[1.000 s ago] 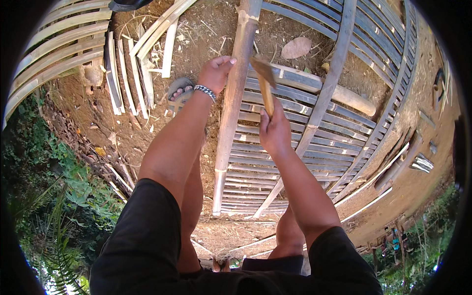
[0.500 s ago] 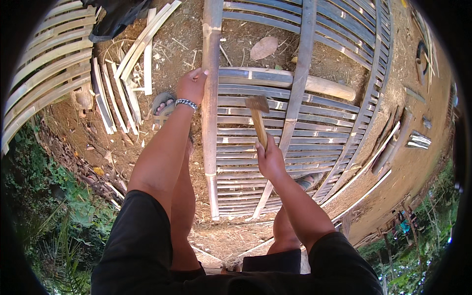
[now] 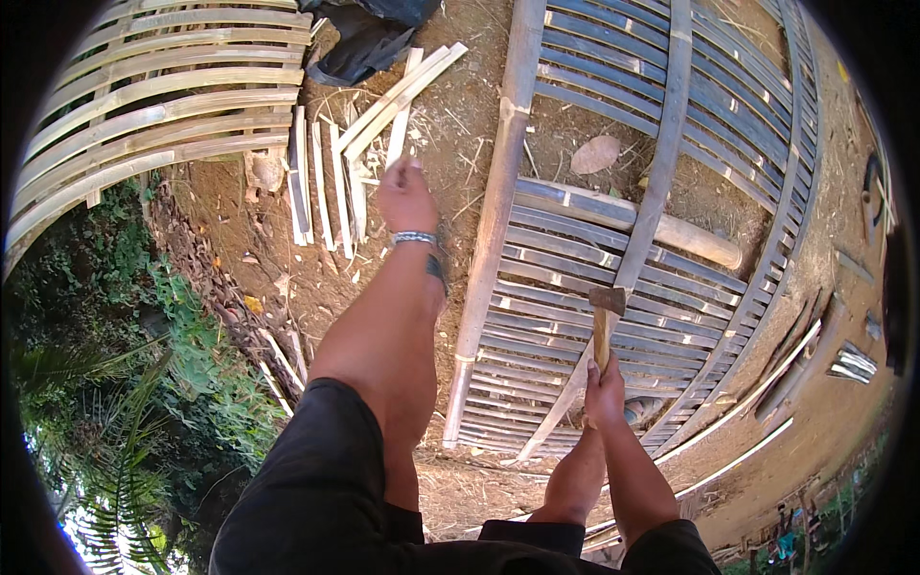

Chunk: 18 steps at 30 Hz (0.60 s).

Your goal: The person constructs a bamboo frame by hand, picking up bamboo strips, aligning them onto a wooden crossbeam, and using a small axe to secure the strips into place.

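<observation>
My right hand [image 3: 604, 393] is wrapped round the wooden handle of a hammer [image 3: 607, 303], whose dark blocky head is over the bamboo slat panel [image 3: 556, 287]. Over the ground left of the panel's long bamboo pole [image 3: 498, 182], my left hand [image 3: 407, 196] has its fingers curled together. Whatever they may pinch is too small to make out. Just beyond that hand lie pale split bamboo strips [image 3: 401, 101]; I cannot tell whether it touches them.
Another slatted bamboo panel [image 3: 182, 79] stands at the far left beside a black plastic sheet [image 3: 369, 48]. A thick bamboo piece [image 3: 695, 236] lies crosswise on the near panel. Green plants [image 3: 105, 287] border the left side; loose bamboo poles [image 3: 767, 369] lie at right.
My left hand has left the bamboo pole and reached left toward the loose strips. The hammer, still in my right hand, has dropped lower in view. The whole view has swung left.
</observation>
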Available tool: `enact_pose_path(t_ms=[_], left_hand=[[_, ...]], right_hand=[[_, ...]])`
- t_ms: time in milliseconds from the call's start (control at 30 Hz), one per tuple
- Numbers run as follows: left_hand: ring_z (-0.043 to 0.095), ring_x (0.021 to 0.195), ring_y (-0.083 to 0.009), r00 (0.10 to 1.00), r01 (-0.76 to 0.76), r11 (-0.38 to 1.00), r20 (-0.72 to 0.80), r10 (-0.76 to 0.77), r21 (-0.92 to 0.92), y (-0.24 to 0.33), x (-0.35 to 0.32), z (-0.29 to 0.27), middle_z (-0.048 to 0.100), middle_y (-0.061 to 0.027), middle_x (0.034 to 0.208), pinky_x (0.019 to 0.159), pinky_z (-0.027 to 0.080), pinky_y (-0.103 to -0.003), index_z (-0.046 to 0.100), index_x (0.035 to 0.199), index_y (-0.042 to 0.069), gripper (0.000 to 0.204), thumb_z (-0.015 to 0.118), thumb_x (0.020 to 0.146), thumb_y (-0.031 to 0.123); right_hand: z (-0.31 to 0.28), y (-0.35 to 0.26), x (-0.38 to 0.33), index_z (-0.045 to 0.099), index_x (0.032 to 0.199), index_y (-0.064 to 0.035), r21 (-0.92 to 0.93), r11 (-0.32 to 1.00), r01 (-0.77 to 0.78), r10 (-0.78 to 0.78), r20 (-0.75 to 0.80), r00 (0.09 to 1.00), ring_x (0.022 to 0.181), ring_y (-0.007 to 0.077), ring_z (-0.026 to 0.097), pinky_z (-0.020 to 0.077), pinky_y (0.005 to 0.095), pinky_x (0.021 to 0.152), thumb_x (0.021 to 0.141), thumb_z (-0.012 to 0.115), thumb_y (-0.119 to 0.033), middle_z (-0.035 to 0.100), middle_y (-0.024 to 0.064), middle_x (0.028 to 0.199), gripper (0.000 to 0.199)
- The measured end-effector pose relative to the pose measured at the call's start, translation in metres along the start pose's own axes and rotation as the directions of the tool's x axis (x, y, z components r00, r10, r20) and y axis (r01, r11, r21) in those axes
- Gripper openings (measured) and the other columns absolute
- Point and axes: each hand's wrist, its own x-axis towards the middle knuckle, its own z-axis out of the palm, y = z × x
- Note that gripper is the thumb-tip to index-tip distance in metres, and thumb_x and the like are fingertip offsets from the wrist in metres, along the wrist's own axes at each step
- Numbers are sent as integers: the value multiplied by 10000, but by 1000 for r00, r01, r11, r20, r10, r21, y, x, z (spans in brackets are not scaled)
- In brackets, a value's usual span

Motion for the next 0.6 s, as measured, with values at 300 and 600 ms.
enact_pose_path(t_ms=[300,600], left_hand=[[680,961,-349,686,-727,606,289,668,324,126,224,1,714,-188,1019,854,524,-398,738,1040,66,296,602,925,303],[626,1122,-400,736,-676,309,592,328,669,97,333,125,649,-257,1170,985,490,-445,724,1071,7,398,549,906,324]], right_hand=[[32,16,-6,433,1334,15,147,989,-32,39,-43,998,775,320,654,511,416,722,1013,507,-152,663,195,882,370],[90,-66,-9,449,1226,-30,618,734,-281,361,-4,933,561,60,475,406,235,484,1025,502,-144,501,-5,695,237]])
